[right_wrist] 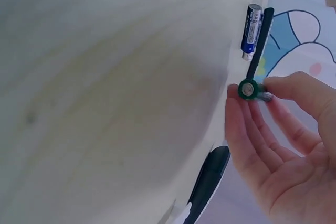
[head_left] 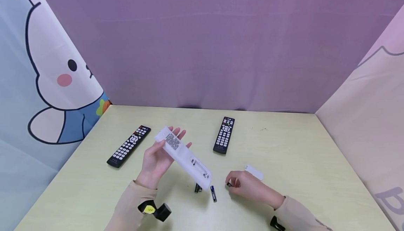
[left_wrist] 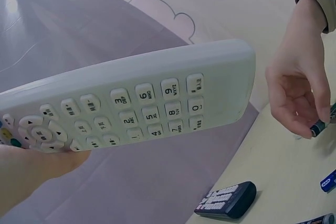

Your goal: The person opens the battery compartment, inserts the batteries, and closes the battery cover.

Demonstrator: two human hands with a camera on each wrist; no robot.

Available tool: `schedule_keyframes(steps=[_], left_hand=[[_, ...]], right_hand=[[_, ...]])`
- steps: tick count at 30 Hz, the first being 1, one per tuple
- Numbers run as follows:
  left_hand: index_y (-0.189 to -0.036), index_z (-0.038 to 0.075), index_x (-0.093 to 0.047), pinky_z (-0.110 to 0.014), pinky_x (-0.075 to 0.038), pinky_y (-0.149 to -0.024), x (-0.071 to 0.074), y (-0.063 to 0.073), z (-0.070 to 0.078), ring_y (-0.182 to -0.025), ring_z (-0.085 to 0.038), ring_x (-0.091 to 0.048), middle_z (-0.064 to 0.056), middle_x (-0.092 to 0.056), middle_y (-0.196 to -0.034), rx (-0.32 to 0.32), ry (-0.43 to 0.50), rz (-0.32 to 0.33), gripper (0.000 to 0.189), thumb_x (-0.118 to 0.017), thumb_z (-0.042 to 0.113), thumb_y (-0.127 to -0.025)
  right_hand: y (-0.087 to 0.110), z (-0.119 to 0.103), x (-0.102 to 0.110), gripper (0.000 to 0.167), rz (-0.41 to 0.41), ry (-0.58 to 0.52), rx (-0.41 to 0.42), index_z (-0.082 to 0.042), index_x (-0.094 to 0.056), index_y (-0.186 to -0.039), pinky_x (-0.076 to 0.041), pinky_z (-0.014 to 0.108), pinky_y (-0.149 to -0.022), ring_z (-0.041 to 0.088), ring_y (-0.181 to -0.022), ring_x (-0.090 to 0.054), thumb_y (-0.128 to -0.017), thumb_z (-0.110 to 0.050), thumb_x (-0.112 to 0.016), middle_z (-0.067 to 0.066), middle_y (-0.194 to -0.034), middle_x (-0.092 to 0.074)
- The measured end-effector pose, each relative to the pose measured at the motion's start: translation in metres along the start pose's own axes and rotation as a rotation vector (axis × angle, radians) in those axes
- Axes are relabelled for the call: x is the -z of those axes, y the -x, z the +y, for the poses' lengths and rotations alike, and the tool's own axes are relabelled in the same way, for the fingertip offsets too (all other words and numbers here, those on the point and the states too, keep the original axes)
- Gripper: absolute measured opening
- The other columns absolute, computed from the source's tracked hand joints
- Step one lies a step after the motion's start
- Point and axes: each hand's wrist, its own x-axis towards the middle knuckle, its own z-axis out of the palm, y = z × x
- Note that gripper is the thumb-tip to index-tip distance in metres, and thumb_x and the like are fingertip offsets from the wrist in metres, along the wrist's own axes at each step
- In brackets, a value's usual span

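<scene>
My left hand (head_left: 156, 162) grips a white remote control (head_left: 184, 156) near one end, thumb on the edge and fingers behind. Its back faces up in the head view, tilted, with the battery compartment uncovered; the white number buttons show in the left wrist view. Low over the table, my right hand (head_left: 247, 185) pinches a small dark battery (right_wrist: 248, 89) between thumb and fingertips, its round end showing in the right wrist view. Between the hands lies a blue battery (head_left: 213, 193). More dark batteries (head_left: 197, 188) are partly hidden below the remote. A white battery cover (head_left: 254, 172) lies behind the right hand.
One black remote control (head_left: 128, 146) lies at the left on the pale table (head_left: 300, 160), another black remote control (head_left: 224, 135) farther back near the middle. A purple cloth (head_left: 205, 48) hangs behind, with printed cloths at both sides.
</scene>
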Motion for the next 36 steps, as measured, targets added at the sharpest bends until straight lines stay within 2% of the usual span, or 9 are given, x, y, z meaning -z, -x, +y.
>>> schedule_keyframes(steps=[11, 15, 21, 25, 32, 36], left_hand=[[-0.126, 0.007, -0.028, -0.057, -0.013, -0.104, -0.001, 0.001, -0.001, -0.124, -0.028, -0.032, -0.012, -0.032, -0.128, 0.007, 0.028, -0.015, 0.044, -0.045, 0.003, -0.085], [-0.127, 0.007, -0.026, -0.057, -0.015, -0.103, -0.001, 0.001, -0.001, -0.124, -0.028, -0.031, -0.012, -0.032, -0.128, 0.008, 0.035, -0.018, 0.046, -0.044, 0.003, -0.085], [-0.130, 0.007, -0.019, -0.057, -0.015, -0.103, -0.002, 0.001, -0.002, -0.124, -0.029, -0.033, -0.013, -0.032, -0.127, 0.009, 0.055, -0.021, 0.051, -0.044, 0.002, -0.085], [-0.129, 0.006, -0.022, -0.057, -0.015, -0.103, -0.002, 0.001, -0.004, -0.124, -0.029, -0.033, -0.013, -0.034, -0.127, 0.009, 0.062, -0.030, 0.050, -0.045, 0.003, -0.085], [-0.122, 0.006, -0.035, -0.058, -0.015, -0.103, -0.002, 0.000, -0.006, -0.124, -0.028, -0.033, -0.012, -0.038, -0.124, 0.010, 0.054, -0.049, 0.041, -0.048, 0.003, -0.084], [-0.124, 0.006, -0.032, -0.058, -0.015, -0.103, -0.003, -0.001, -0.007, -0.124, -0.028, -0.033, -0.012, -0.037, -0.125, 0.008, 0.047, -0.047, 0.044, -0.049, 0.004, -0.084]], right_hand=[[0.001, -0.009, 0.004, 0.018, 0.121, -0.062, 0.062, -0.002, -0.060, -0.096, -0.051, 0.019, -0.061, 0.006, -0.071, -0.056, -0.078, -0.001, -0.059, 0.005, -0.085, -0.062], [0.002, -0.013, 0.005, 0.019, 0.162, -0.140, 0.050, -0.002, -0.060, -0.097, -0.052, 0.021, -0.064, 0.009, -0.074, -0.057, -0.078, -0.001, -0.060, 0.007, -0.091, -0.062], [0.003, -0.024, 0.004, 0.021, 0.239, -0.265, 0.054, 0.000, -0.059, -0.099, -0.054, 0.022, -0.062, 0.010, -0.075, -0.059, -0.078, 0.001, -0.060, 0.013, -0.091, -0.061], [0.003, -0.033, 0.005, 0.020, 0.273, -0.324, 0.062, 0.001, -0.058, -0.098, -0.055, 0.024, -0.061, 0.010, -0.076, -0.059, -0.078, 0.003, -0.058, 0.017, -0.092, -0.060], [0.004, -0.045, 0.009, 0.020, 0.305, -0.372, 0.044, -0.002, -0.058, -0.098, -0.055, 0.026, -0.064, 0.009, -0.077, -0.059, -0.079, 0.002, -0.059, 0.017, -0.092, -0.060], [0.005, -0.052, 0.011, 0.022, 0.326, -0.382, 0.068, -0.003, -0.059, -0.100, -0.054, 0.026, -0.066, 0.008, -0.079, -0.059, -0.078, 0.001, -0.060, 0.015, -0.093, -0.062]])
